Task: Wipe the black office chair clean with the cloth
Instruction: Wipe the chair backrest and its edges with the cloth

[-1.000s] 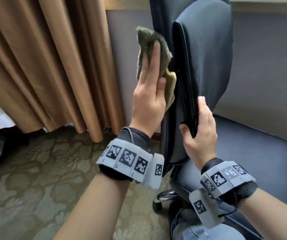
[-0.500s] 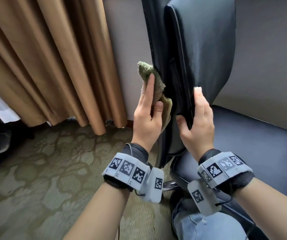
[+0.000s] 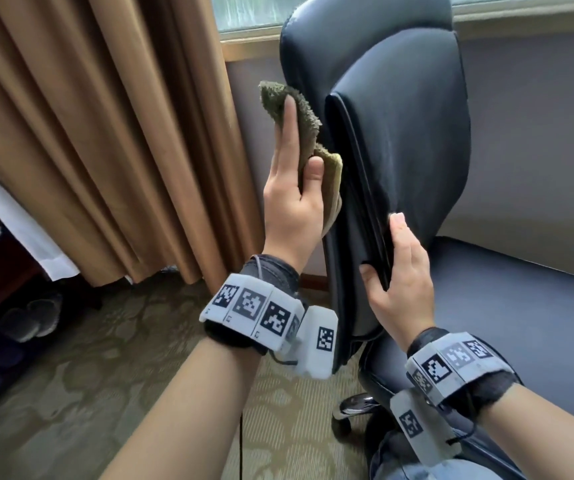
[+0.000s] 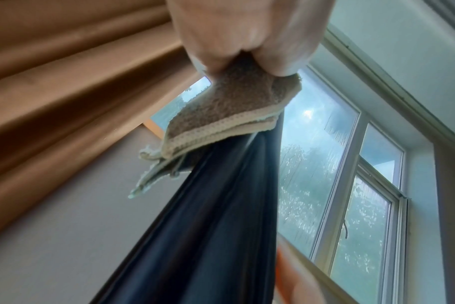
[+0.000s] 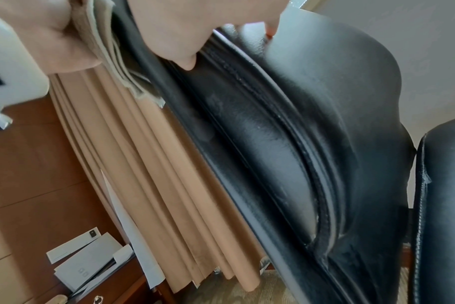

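Tan curtains (image 3: 88, 133) hang at the left. The left hand (image 3: 292, 199) pinches a folded green cloth (image 3: 299, 123), flat against the black office chair (image 3: 399, 150) backrest's rear. The right hand (image 3: 399, 271) grips the backrest's edge. Wristbands (image 3: 254, 306) carry coded squares, no readable writing.

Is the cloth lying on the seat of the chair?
No, the left hand holds the cloth up against the side of the chair back, well above the seat.
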`<action>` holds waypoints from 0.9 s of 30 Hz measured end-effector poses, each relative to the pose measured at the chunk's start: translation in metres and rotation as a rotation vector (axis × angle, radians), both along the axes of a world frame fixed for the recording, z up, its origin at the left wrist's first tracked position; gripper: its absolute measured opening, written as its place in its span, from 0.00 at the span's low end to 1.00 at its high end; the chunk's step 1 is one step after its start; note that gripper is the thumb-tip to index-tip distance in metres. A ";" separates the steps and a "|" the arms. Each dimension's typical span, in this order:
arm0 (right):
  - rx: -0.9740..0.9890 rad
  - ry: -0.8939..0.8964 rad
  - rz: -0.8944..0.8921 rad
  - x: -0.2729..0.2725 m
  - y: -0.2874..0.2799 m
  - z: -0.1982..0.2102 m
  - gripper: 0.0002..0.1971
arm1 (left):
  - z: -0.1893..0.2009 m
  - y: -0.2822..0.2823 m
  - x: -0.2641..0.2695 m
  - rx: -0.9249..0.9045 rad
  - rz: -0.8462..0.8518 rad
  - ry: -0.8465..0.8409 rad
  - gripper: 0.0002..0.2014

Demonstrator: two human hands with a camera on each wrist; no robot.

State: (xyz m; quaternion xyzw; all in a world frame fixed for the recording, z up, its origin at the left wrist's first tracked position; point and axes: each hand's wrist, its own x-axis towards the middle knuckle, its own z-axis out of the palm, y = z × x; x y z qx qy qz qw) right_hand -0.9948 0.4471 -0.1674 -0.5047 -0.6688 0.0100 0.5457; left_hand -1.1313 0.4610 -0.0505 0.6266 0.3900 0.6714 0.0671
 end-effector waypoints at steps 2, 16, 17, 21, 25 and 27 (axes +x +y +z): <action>-0.025 0.015 0.013 0.000 -0.002 0.002 0.36 | 0.021 0.006 -0.004 0.016 0.006 -0.002 0.28; -0.033 -0.122 0.095 0.004 0.002 0.051 0.35 | -0.003 -0.014 0.005 -0.014 0.059 0.156 0.25; -0.034 -0.118 0.096 0.003 0.002 0.052 0.35 | 0.008 -0.011 0.003 0.023 0.083 0.183 0.25; -0.042 -0.092 0.105 0.002 0.001 0.048 0.35 | 0.057 0.005 -0.007 0.157 0.191 0.320 0.22; -0.027 -0.088 0.110 0.001 0.003 0.047 0.35 | 0.064 0.006 -0.015 0.179 0.227 0.392 0.20; -0.031 -0.084 0.117 0.000 0.002 0.047 0.36 | 0.048 0.001 -0.018 0.182 0.212 0.434 0.21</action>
